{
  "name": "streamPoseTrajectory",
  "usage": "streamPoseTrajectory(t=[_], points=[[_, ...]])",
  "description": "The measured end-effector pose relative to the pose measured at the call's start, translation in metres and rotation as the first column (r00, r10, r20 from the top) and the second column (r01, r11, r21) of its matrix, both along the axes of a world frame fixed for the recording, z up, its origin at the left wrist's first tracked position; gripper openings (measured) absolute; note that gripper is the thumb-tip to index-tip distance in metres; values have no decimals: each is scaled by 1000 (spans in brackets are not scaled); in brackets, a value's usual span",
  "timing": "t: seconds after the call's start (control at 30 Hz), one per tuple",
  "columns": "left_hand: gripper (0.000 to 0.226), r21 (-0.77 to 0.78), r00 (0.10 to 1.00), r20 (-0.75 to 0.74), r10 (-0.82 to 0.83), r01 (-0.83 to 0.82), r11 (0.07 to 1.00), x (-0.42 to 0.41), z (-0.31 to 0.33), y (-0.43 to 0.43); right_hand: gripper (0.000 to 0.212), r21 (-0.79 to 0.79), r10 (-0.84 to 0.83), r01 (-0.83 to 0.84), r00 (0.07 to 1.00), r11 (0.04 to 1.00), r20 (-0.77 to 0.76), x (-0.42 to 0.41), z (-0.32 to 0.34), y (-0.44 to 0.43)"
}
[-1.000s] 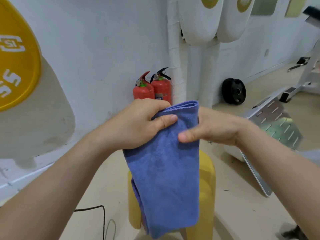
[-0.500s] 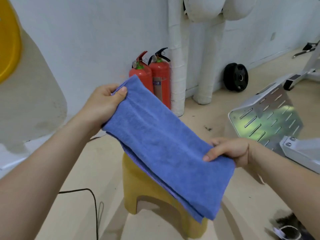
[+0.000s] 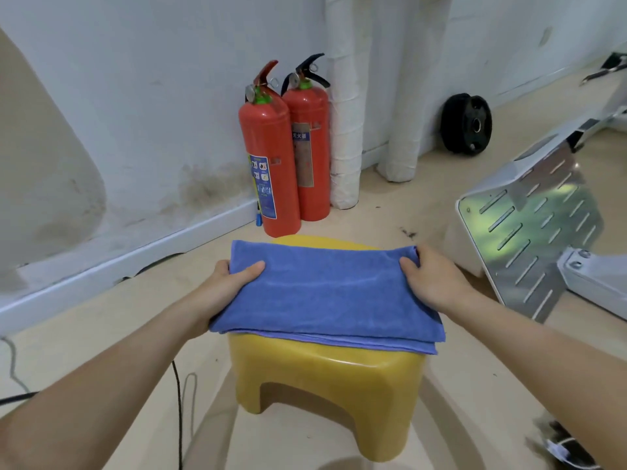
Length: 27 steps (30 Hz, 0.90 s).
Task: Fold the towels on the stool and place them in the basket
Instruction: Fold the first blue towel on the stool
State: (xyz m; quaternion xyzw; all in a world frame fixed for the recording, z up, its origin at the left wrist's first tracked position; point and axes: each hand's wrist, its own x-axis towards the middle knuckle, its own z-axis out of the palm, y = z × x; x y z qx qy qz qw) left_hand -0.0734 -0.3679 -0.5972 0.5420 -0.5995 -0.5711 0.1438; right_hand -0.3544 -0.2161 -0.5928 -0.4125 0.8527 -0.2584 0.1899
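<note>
A folded blue towel [image 3: 325,293] lies flat across the seat of a yellow plastic stool [image 3: 325,378], its long side running left to right. The left hand [image 3: 224,286] grasps the towel's left end, thumb on top and fingers tucked underneath. The right hand [image 3: 431,279] grasps the right end, thumb pressed on the cloth and fingers curled round the far corner.

The towel is wider than the seat, so both ends hang past the stool's sides where the hands hold them. Its near edge overhangs the front rim, and there the stacked layers show as thin offset lines, the lowest sticking out a little at the right corner. Beyond the far edge, a narrow strip of yellow seat stays uncovered.

Two red fire extinguishers [image 3: 268,164] stand just behind the stool against the white wall, beside a wrapped white pipe [image 3: 346,130]. To the right, a slotted metal plate [image 3: 529,232] of a gym machine slopes near the right hand, with a band of bare floor between it and the stool. A black weight plate [image 3: 466,123] leans on the wall farther back. To the left, the beige floor [image 3: 101,317] runs open to the baseboard, and a black cable [image 3: 178,401] trails across it near the left forearm.
</note>
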Motion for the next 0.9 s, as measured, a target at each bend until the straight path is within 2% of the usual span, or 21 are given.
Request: streamPoseTrajectory(t=[0.07, 0.13, 0.2, 0.27, 0.33, 0.4, 0.5, 0.57, 0.63, 0.7, 0.77, 0.8, 0.83, 0.9], points=[[78, 31, 999, 40, -1, 0, 1000, 2, -1, 2, 22, -19, -7, 9, 997, 1000, 80, -2, -2, -1], [78, 54, 996, 79, -28, 24, 998, 6, -3, 8, 20, -48, 3, 1, 996, 999, 87, -3, 0, -2], [62, 101, 988, 103, -114, 103, 989, 11, 1, 23, 20, -68, 3, 1, 998, 998, 68, -4, 2, -3], [36, 111, 977, 105, -188, 176, 978, 15, 8, 38, 26, -106, -14, 23, 997, 994, 81, -8, 4, -2], [16, -50, 977, 123, -174, 182, 982, 14, 16, 45, 25, -112, -7, 10, 1000, 994, 22, -12, 8, -1], [4, -276, 996, 78, -31, 51, 960, 10, 20, 46, 21, -95, 10, -17, 998, 995, -68, -12, 14, 1], [9, -338, 994, -70, 84, -103, 936, 6, 17, 45, 15, -113, 4, -20, 990, 993, -139, -10, 19, 8], [16, -358, 994, -55, 97, -110, 927, 4, 15, 45, 21, -80, 14, -25, 991, 997, -132, -12, 17, 13], [22, -372, 992, -13, 126, -122, 920, 4, 14, 41, 27, -33, 23, -25, 997, 999, -71, -16, 16, 19], [33, -281, 985, -2, 170, -164, 946, 4, 16, 37, 20, -27, 9, -8, 999, 1000, 38, -19, 20, 25], [53, -151, 987, -18, 158, -159, 976, 6, 20, 37, 12, -29, -28, 35, 974, 999, 225, -21, 27, 34], [63, -146, 993, -16, 115, -116, 983, 5, 22, 40, 11, -7, -37, 42, 937, 999, 346, -23, 32, 39], [70, -188, 998, 3, 59, -57, 981, 5, 22, 44, 11, 41, -26, 9, 890, 999, 455, -26, 37, 44], [73, -398, 991, 125, -40, 86, 913, 4, 23, 50, 20, 147, 16, -124, 814, 981, 580, -33, 44, 50]])
